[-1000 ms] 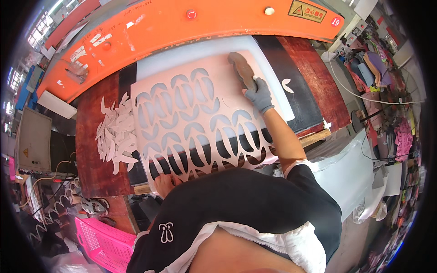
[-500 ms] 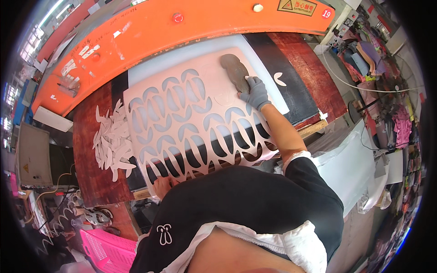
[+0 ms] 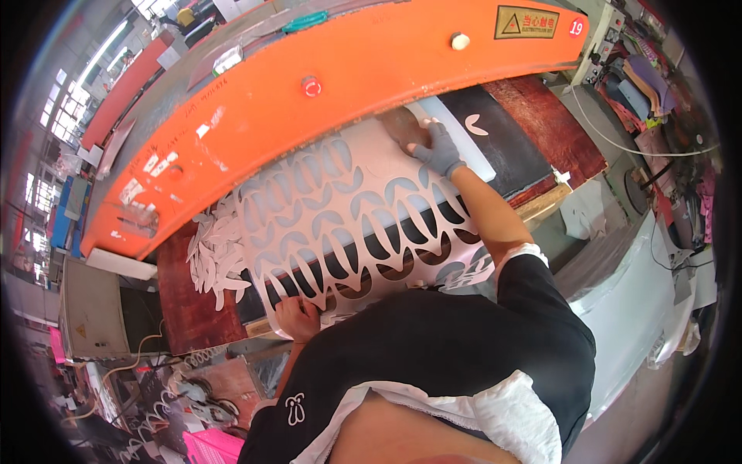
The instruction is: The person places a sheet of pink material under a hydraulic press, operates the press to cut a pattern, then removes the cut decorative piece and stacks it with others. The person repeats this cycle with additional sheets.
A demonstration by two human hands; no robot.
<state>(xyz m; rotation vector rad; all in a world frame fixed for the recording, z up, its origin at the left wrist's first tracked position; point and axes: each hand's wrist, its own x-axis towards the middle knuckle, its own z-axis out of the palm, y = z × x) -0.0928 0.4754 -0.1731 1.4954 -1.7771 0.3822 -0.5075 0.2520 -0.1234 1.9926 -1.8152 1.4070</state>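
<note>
A pale pink sheet (image 3: 363, 224) with rows of curved cut-outs lies across a white board (image 3: 470, 147) and hangs over the table's near edge. My right hand (image 3: 440, 148), in a grey glove with bare fingertips, grips the near end of a brown, sole-shaped cutting die (image 3: 408, 129) on the uncut far-right part of the sheet. The die's far end is hidden beneath an orange machine beam (image 3: 255, 116). At the sheet's near-left edge, my bare left hand (image 3: 297, 317) is closed on the sheet, its fingers curled.
Loose white cut pieces (image 3: 216, 251) are heaped left of the sheet, partly behind the beam. Another white piece (image 3: 476, 124) lies on the black surface (image 3: 502, 127) at right. A red button (image 3: 311, 87) is on the beam. A pink basket (image 3: 212, 447) stands at lower left.
The orange beam now covers the die's far end and the sheet's far part, which showed before. The whole view has shifted. More of my left hand shows; both hands keep their places.
</note>
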